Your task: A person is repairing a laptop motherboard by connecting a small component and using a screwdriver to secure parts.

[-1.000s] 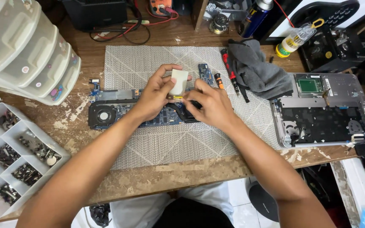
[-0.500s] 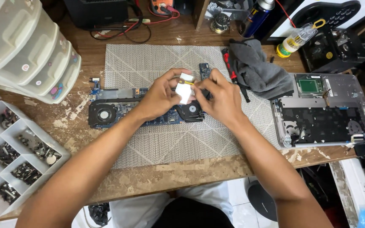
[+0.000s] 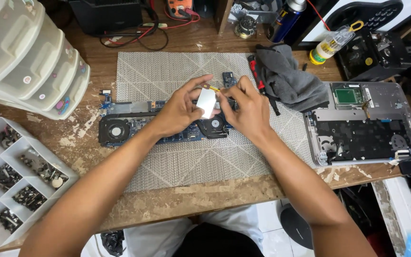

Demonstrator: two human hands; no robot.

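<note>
Holding small white pad at frame centre, pinched between left hand and right hand, above motherboard on mat. Board already out of laptop case, right; pad not yet placed.

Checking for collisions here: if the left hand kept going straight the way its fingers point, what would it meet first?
The left hand points right, so it would likely meet the right hand first; both grip the small white piece between them. Depth is hard to judge.
</note>
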